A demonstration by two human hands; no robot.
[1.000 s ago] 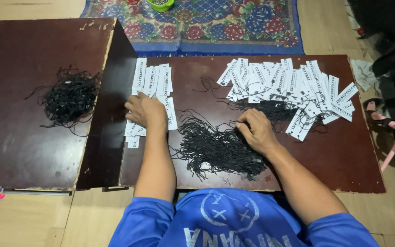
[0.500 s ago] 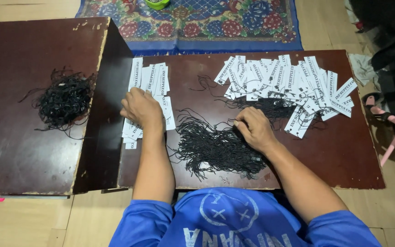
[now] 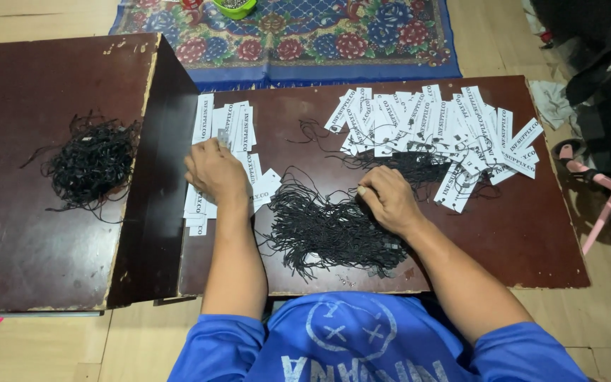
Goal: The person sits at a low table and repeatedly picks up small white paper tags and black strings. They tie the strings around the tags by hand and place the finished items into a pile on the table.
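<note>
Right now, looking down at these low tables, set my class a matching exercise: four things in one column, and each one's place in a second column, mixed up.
Things:
1. left hand
2. right hand
3. green bowl
4. small heap of black strings

Places:
A. on the flowered rug
B. on the raised table at the left
C. on the stack of white paper tags
D. at the edge of the big string pile

Pairs: 1-C, 2-D, 3-A, 4-B

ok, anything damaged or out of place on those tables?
Chipped veneer along the left table's top edge. The white tags on the right are scattered at all angles, tangled with loose black strings. Nothing spilled.
</note>
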